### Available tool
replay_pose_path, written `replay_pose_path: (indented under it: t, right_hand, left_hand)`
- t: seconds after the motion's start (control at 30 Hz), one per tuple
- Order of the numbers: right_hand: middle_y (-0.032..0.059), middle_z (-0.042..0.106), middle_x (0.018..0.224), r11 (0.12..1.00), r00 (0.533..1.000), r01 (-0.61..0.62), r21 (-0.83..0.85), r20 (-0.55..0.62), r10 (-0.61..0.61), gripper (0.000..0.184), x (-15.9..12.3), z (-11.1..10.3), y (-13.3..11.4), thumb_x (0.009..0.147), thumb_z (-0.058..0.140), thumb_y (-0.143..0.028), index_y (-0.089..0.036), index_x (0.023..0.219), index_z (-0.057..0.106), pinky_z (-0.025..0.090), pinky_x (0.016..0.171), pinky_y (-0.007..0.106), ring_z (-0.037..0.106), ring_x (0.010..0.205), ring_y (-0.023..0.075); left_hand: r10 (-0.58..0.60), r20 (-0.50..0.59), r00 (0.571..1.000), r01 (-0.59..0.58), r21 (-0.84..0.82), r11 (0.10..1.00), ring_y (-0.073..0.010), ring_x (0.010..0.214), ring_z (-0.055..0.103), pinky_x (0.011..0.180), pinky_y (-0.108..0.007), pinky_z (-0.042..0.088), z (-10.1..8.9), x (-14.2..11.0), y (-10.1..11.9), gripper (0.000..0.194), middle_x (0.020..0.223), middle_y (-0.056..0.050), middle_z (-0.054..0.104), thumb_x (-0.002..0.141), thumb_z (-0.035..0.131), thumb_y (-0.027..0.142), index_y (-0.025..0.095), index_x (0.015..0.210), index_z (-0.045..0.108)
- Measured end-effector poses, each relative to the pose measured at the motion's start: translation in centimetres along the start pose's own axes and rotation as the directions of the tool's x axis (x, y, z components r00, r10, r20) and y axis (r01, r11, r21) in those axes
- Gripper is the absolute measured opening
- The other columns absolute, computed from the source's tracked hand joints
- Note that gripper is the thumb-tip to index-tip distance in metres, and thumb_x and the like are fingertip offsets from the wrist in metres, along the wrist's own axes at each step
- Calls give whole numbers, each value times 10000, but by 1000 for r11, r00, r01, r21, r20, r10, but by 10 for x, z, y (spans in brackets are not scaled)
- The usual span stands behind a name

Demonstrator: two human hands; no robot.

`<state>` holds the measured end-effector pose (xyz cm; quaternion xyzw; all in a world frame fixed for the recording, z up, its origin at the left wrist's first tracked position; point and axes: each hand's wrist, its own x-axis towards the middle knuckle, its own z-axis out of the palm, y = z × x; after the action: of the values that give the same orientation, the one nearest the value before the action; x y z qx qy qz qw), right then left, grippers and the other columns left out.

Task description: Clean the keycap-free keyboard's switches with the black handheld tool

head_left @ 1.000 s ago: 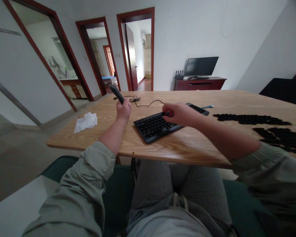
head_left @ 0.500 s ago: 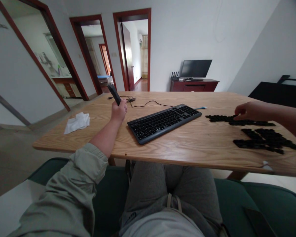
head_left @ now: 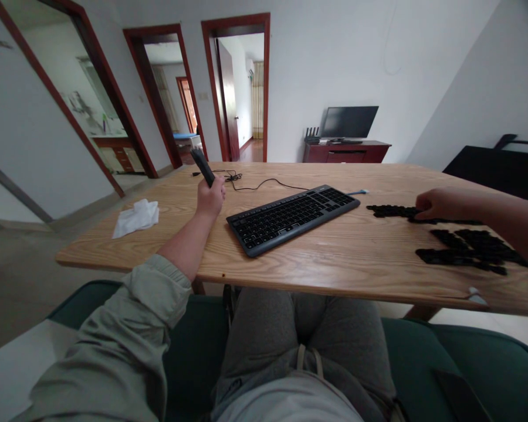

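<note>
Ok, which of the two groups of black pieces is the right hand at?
The far row, long and thin: the right hand is down at it. The near cluster, broader and lower in the picture, has no hand at it.

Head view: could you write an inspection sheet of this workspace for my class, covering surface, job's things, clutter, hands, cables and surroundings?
Surface: wooden table, small dark mark near the front edge.
Job's things: keyboard lying at an angle; small black pieces grouped to its right.
Clutter: crumpled white cloth at left.
Hands: left hand grips a dark tool, raised; right hand at the farther black pieces, grip unclear.
Cables: black cable, partly bundled, behind the keyboard.
Surroundings: television on a red cabinet; green seat.
</note>
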<state>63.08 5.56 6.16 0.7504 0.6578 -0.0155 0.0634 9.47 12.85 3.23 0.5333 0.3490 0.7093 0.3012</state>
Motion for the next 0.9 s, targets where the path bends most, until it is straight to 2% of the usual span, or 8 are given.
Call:
replay_pose_path:
  t: [0.13, 0.27, 0.4, 0.53, 0.73, 0.9]
  right_hand:
    - [121, 613, 594, 998, 1000, 18, 54, -7, -18, 265, 8, 6, 11, 707, 680, -420, -254, 529, 576, 362, 637, 425, 514, 570, 247]
    - [135, 645, 656, 997, 998, 49, 57, -46, -46, 168, 14, 3, 16, 709, 738, -339, -233, 597, 670, 364, 630, 419, 519, 563, 216]
    - [134, 664, 666, 990, 995, 93, 109, 15, -95, 84, 12, 1, 0, 682, 801, -219, -202, 643, 729, 356, 604, 387, 527, 546, 157]
    - [117, 650, 612, 987, 997, 48, 155, 49, -56, 127, 11, 6, -15, 680, 800, -172, -170, 588, 712, 327, 574, 360, 477, 490, 92]
    - [129, 659, 623, 979, 996, 50, 199, 59, -62, 119, 9, 7, -16, 665, 815, -216, -144, 621, 732, 336, 585, 351, 461, 487, 93]
    - [143, 668, 633, 965, 992, 104, 241, 39, -117, 99, 3, 8, -13, 752, 748, -250, -163, 721, 782, 322, 557, 341, 461, 473, 103]
  left_hand:
    - [9, 10, 1000, -9, 1, 1000, -53, 341, 334, 355, -180, 284, 0, 0, -1, 227, 420, 85, 393, 760, 578, 276, 206, 645, 395]
    - [12, 10, 1000, -12, -2, 1000, -53, 338, 336, 354, -183, 286, -1, 0, -1, 222, 421, 85, 400, 754, 589, 278, 205, 650, 406]
    - [10, 13, 1000, -10, -4, 1000, -53, 334, 331, 352, -185, 280, -1, -1, 1, 224, 421, 86, 403, 749, 598, 278, 205, 654, 409]
    - [-8, 7, 1000, 8, 12, 1000, -56, 337, 333, 352, -182, 276, 0, -2, 2, 196, 420, 88, 404, 756, 583, 271, 206, 671, 419]
    - [-8, 7, 1000, 8, 12, 1000, -53, 339, 332, 360, -185, 274, 0, -2, 1, 201, 427, 86, 401, 765, 576, 270, 203, 661, 417]
    - [-2, 24, 1000, 2, 21, 1000, -59, 340, 337, 363, -191, 273, -1, -1, 2, 203, 414, 83, 398, 755, 571, 265, 207, 647, 410]
